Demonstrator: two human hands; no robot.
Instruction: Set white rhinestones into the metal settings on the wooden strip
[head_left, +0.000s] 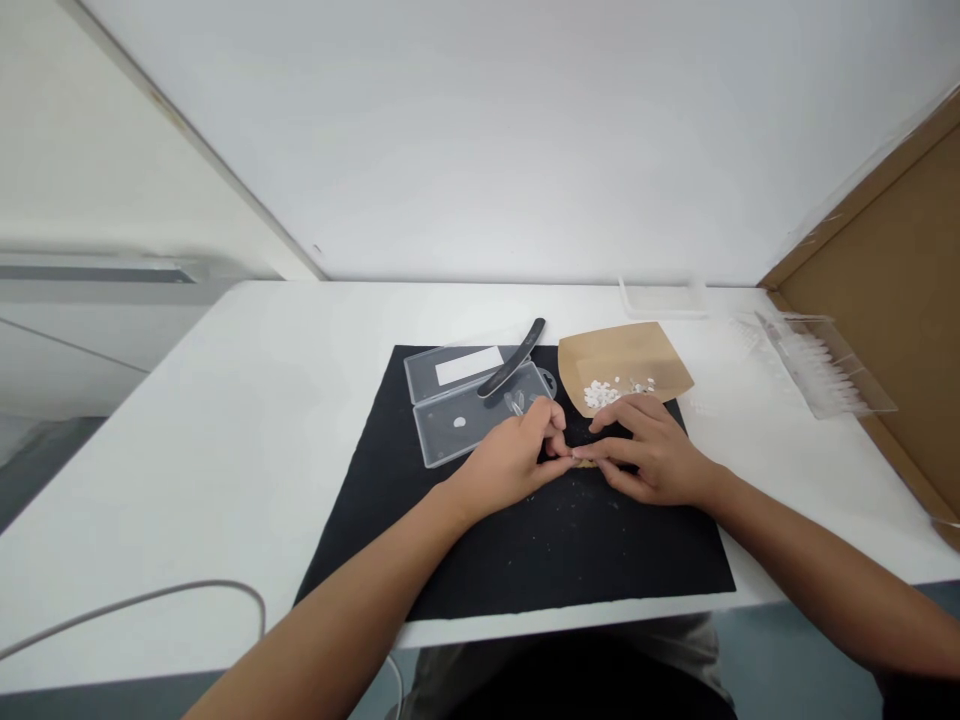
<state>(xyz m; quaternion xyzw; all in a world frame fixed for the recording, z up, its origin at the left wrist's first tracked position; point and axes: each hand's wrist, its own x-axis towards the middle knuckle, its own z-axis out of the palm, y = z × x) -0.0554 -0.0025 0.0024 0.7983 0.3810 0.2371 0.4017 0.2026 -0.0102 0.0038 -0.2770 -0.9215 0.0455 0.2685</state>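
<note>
Above the black mat, the fingertips of both my hands meet. My left hand is closed in a pinch with its fingers curled. My right hand reaches in from the other side, its thumb and fingers closed towards the same spot. A small yellowish piece shows at the right fingertips; its kind is too small to make out. Just beyond my left hand lies an open clear plastic case with a few clear pieces in it. A curved black nail file rests across the case.
A brown paper tray with small white pieces stands behind my right hand. Far right, a clear pack of white tips leans near a cardboard panel. A clear plastic container sits at the wall. A cable runs at the left.
</note>
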